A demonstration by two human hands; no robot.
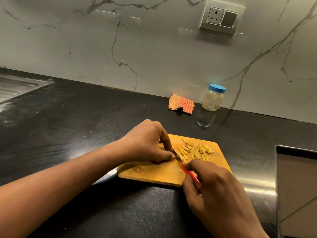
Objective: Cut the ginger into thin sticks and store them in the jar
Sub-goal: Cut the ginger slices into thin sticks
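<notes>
A wooden cutting board (154, 172) lies on the black counter. A heap of thin yellow ginger sticks (195, 150) is spread over its far right part. My left hand (147, 141) has its fingers curled down on the board and pinches a piece of ginger, which the fingers mostly hide. My right hand (214, 189) grips the red handle of a knife (190, 174); its blade runs up to the left fingertips. A clear jar (212, 98) with a blue lid on stands against the back wall, beyond the board.
A folded orange checked cloth (181, 103) lies to the left of the jar. A steel sink (15, 86) is at the far left. The counter drops off at a cut-out edge (277, 169) on the right. A wall socket (221, 16) sits above.
</notes>
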